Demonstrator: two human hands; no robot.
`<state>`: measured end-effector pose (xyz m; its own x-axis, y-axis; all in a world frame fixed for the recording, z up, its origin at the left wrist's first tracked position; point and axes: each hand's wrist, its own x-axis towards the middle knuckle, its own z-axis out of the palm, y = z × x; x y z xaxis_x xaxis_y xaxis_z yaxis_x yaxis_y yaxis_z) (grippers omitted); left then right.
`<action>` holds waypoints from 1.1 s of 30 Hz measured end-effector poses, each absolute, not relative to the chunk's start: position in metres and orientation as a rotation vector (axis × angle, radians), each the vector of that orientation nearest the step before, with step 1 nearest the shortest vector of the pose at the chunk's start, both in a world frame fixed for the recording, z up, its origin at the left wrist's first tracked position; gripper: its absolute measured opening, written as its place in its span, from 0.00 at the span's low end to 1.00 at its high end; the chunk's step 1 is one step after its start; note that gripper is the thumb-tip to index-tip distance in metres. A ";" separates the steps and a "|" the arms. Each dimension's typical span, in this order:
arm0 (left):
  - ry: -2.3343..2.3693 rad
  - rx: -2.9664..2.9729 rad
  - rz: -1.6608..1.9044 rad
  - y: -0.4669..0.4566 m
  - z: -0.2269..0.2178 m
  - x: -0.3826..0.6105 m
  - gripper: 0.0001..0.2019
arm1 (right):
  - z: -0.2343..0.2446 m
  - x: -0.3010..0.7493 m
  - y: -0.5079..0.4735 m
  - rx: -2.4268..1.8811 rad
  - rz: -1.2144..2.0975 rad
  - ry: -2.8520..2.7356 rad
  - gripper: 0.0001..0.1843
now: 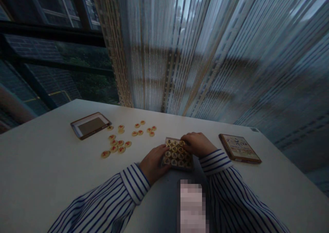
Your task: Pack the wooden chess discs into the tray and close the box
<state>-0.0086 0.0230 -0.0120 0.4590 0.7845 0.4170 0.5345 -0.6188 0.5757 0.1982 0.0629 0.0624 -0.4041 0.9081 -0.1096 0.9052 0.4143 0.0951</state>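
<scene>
A small square tray [190,165] filled with round wooden game pieces marked in black lies on the white table [51,171] in front of me. My left hand [153,163] rests against the tray's left edge, fingers curled on it. My right hand [196,144] sits over the tray's far right corner, fingers bent down onto a piece there. Both arms wear striped sleeves.
Several loose round pieces with red marks [120,142] are scattered left of the tray. An open box half [90,125] lies at the far left, a printed box lid [239,148] at the right. A sheer curtain hangs behind the table's far edge.
</scene>
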 end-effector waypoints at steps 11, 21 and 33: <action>1.107 2.337 0.939 0.023 -0.010 -0.011 0.27 | 0.065 0.197 0.063 1.647 -0.005 2.508 0.15; 1.123 2.334 0.919 0.023 -0.009 -0.010 0.26 | 0.064 0.196 0.064 1.667 -0.011 2.496 0.15; 1.089 2.313 0.957 0.024 -0.011 -0.011 0.25 | 0.067 0.200 0.062 1.609 -0.083 2.575 0.17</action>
<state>-0.0110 0.0235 -0.0113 0.4595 0.7881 0.4096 0.5075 -0.6114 0.6071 0.2000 0.0624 0.0668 -0.4349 0.8928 -0.1170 0.8985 0.4389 0.0088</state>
